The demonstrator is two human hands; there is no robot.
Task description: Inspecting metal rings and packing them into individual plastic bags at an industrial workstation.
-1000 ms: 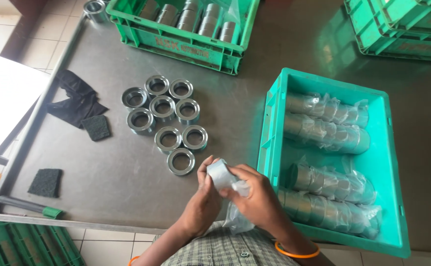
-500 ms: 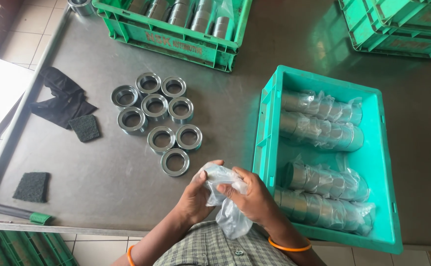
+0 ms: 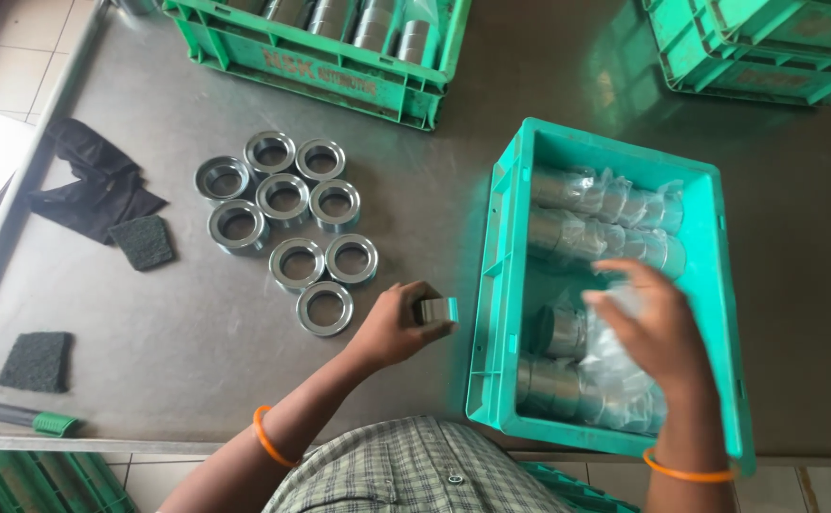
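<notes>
My left hand [image 3: 398, 326] grips a bare metal ring [image 3: 434, 310] just above the steel table, between the group of rings and the teal crate. My right hand [image 3: 658, 332] is over the inside of the teal crate [image 3: 501, 285] and holds a crumpled clear plastic bag [image 3: 615, 356]. In the crate lie rows of metal rings wrapped in clear plastic [image 3: 605, 204]. Several unwrapped metal rings [image 3: 283, 214] lie flat in a cluster on the table, left of my left hand; the nearest ring [image 3: 324, 308] is a short way from it.
A green crate [image 3: 339, 71] with metal cylinders stands at the back, another green crate [image 3: 767, 57] at the back right. Black cloth [image 3: 93, 185] and dark scouring pads [image 3: 142, 241] [image 3: 36, 361] lie at the left. A green-handled tool [image 3: 17, 416] rests at the front left edge.
Both hands held a bagged ring together near my body. Now they have parted: the left carries the bare ring, the right has moved over the teal crate with the empty bag.
</notes>
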